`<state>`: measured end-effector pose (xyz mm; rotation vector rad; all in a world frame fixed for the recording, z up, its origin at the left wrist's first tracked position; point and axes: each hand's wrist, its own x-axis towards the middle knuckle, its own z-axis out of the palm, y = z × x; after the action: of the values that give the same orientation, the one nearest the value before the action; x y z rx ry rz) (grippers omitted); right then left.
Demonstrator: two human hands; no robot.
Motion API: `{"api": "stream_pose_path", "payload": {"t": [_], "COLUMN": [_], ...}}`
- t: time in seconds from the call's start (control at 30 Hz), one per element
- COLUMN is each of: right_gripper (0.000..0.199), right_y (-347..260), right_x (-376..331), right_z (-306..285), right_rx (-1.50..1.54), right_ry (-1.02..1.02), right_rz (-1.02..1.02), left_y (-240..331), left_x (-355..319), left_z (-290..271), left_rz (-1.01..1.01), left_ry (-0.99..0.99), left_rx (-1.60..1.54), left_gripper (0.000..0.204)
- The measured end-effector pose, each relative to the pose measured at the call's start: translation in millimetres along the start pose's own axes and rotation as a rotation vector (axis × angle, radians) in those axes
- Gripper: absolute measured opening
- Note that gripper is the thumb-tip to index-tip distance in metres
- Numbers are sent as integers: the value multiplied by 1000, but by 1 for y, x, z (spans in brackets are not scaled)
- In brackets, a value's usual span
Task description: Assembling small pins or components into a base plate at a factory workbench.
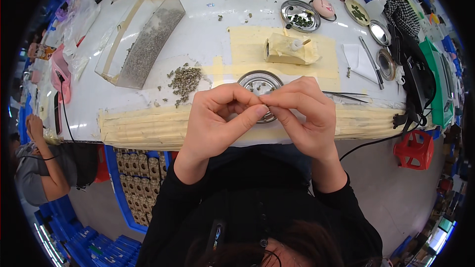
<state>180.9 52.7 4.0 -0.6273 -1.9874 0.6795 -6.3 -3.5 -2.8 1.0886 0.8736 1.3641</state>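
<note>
My left hand [213, 118] and my right hand [309, 116] meet fingertip to fingertip over the near part of a round metal dish [260, 72]. Thumb and forefinger of each hand are pinched together. Whatever lies between them is too small and too hidden to name. Several small greyish-green parts [251, 89] rest in the dish, partly covered by my fingers. To the left, a loose heap of similar small parts [185, 81] lies on the table. Thin dark tweezers [346, 96] lie to the right of my right hand.
A clear bin of grey granules [148, 44] stands at the left. Beyond the dish is a tape-wrapped block [289, 52] with a small bottle top. A metal plate of dark green pieces [300, 16] sits farther back. Padded tape [143, 126] lines the near edge; a blue crate [118, 188] is below.
</note>
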Motion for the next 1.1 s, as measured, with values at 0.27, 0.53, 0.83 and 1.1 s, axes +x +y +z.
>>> {"api": "stream_pose_path", "payload": {"t": [0.27,0.53,0.83,1.1], "right_gripper": [28,23,23,21], "right_y": [9,8,10,11], "right_x": [-5,-10,-10,-14], "right_z": [-13,-16,-19,-22], "right_rx": [-155,-110,-129,-71], "right_ry": [200,168,158,177], "right_rz": [25,48,-14,-1], "left_y": [0,10,27,46], "left_x": [6,11,13,-1], "left_z": [17,15,24,-15], "left_rz": [386,437,220,174], "left_ry": [235,145,69,412], "left_rx": [825,1179,1231,1291], "left_gripper": [10,15,13,16]}}
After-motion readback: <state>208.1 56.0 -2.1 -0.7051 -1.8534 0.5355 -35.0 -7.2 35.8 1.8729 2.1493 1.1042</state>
